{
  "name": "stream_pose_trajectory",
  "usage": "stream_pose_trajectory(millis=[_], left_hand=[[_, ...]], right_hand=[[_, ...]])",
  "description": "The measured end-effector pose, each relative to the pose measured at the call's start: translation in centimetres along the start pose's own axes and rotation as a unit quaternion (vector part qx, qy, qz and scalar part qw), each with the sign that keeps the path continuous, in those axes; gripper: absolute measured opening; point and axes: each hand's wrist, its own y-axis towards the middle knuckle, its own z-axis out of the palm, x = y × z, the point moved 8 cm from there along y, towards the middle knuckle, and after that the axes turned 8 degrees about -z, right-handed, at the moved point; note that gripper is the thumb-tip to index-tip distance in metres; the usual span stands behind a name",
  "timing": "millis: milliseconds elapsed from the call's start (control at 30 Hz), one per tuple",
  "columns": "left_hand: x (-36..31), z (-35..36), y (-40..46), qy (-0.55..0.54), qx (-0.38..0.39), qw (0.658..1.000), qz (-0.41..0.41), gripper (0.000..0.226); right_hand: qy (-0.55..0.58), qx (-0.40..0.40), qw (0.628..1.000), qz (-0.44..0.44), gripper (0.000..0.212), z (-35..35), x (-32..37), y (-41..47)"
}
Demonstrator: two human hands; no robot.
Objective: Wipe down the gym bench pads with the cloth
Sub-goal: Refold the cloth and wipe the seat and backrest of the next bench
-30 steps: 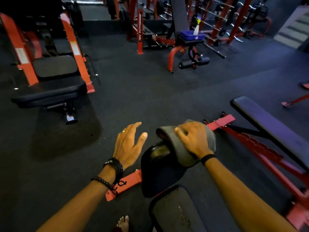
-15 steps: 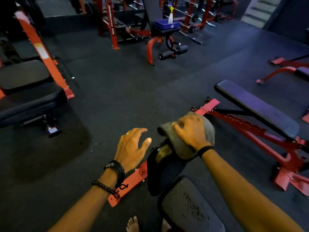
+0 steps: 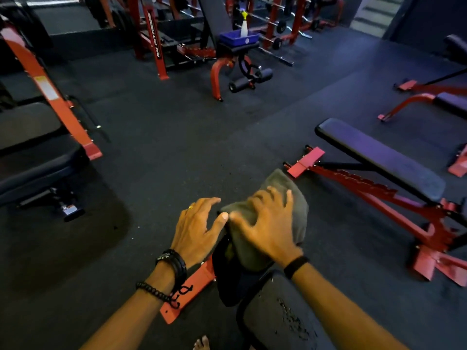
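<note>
Our right hand [image 3: 267, 223] now lies flat, fingers spread, pressing the grey cloth [image 3: 283, 198] over the top end of the bench pad [image 3: 230, 281]; our left hand [image 3: 197, 226] has moved in beside it, open, so wiping continues. Far off, a blue tub [image 3: 237, 39] holds a spray bottle [image 3: 244, 24]

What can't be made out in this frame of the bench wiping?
- Head view: the pad surface under the cloth is hidden by the cloth and the right hand.
- The right hand's fingers are motion-blurred, so their grip is unclear.
- The near pad is cut off by the bottom edge.
- The spray bottle label is too small to read.
- The foot is cropped.
</note>
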Motion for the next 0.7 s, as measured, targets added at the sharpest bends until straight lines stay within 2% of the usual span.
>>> stream_pose_trajectory(millis=[67,100,167,200,233,300,333,367,400,467,500,567,633,700], left_hand=[[-0.9,0.8,0.4,-0.002,0.007,1.000,0.003,0.067],[-1.4,1.3,0.6,-0.004,0.012,1.000,0.006,0.066],[-2.5,2.0,1.1,-0.007,0.021,1.000,0.015,0.065],[-3.0,2.3,1.4,-0.004,0.026,1.000,0.017,0.065],[-3.6,2.7,1.5,0.003,0.030,0.999,0.020,0.066],[-4.5,3.6,1.7,0.022,0.041,0.998,0.030,0.069],[-5.0,4.1,1.7,0.037,0.050,0.997,0.036,0.071],[-5.4,4.8,1.8,0.053,0.064,0.996,0.041,0.073],[-5.9,5.5,1.9,0.071,0.081,0.993,0.048,0.075],[-7.3,6.8,2.3,0.091,0.108,0.987,0.072,0.074],[-8.1,7.4,2.5,0.088,0.117,0.985,0.088,0.071],[-9.2,8.9,2.6,0.100,0.138,0.979,0.113,0.072],[-9.2,10.2,2.2,0.186,0.164,0.960,0.134,0.083],[-8.8,11.0,2.1,0.259,0.182,0.938,0.142,0.091]], right_hand=[[0.022,0.017,1.000,-0.012,0.065,0.7,1.5,-1.8],[0.038,0.011,0.999,0.013,0.064,0.7,0.9,-1.8],[0.099,-0.030,0.990,0.100,0.058,0.3,-2.9,-0.5],[0.157,-0.043,0.973,0.163,0.056,0.2,-5.4,0.5],[0.226,-0.037,0.945,0.234,0.056,1.2,-8.9,1.9],[0.346,0.051,0.854,0.385,0.068,4.4,-14.8,3.3],[0.379,0.095,0.815,0.427,0.079,6.0,-16.5,3.4],[0.395,0.122,0.795,0.443,0.084,6.7,-16.9,3.4],[0.402,0.120,0.796,0.436,0.079,6.5,-16.0,3.2],[0.372,0.048,0.846,0.379,0.053,4.7,-13.5,2.5],[0.357,0.015,0.870,0.341,0.048,4.2,-12.3,2.1],[0.371,-0.042,0.865,0.335,0.045,4.0,-11.7,1.2],[0.431,-0.041,0.815,0.385,0.044,5.9,-14.5,1.4],[0.542,0.042,0.716,0.439,0.051,10.1,-17.9,1.8]])
